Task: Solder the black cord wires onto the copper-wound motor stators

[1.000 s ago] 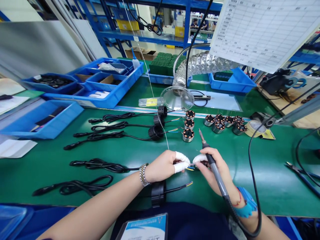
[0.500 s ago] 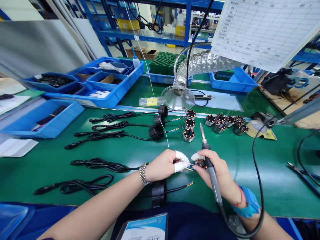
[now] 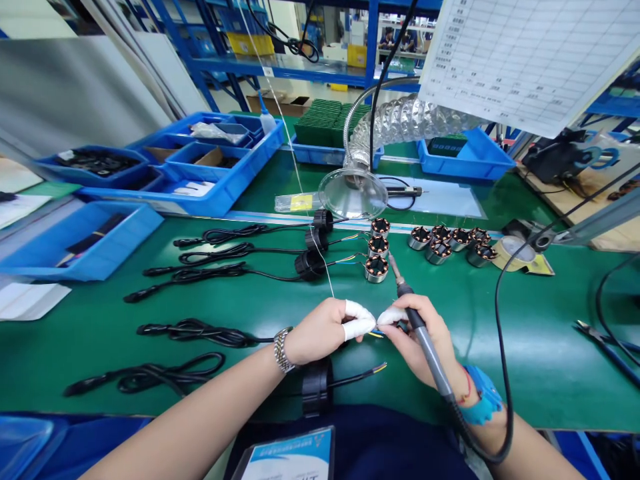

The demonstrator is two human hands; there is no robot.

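My left hand [image 3: 327, 330], with white covers on thumb and forefinger, pinches the end of thin wires [image 3: 376, 334]. Its fingertips meet those of my right hand [image 3: 417, 333], which holds a soldering iron [image 3: 425, 343] slanting up and left. A small part under the right fingers is mostly hidden. Below my hands lies a black round cap [image 3: 317, 388] with a stripped cable [image 3: 357, 377]. Behind them, three copper-wound stators [image 3: 377, 269] stand in a column beside black caps [image 3: 309, 265] with coloured wires. A solder strand [image 3: 327, 273] hangs down to my left hand.
Coiled black cables [image 3: 197, 331] lie at left, below blue bins [image 3: 100, 250]. More stators [image 3: 440, 251] stand at right, near a solder roll [image 3: 515, 252]. A clear fume funnel [image 3: 353, 193] hangs over the back. Pliers [image 3: 600, 337] lie far right.
My right hand has moved slightly left, and its fingertips now meet the left ones. The iron has tilted further left. The stator formerly visible between the right fingers is now mostly hidden.
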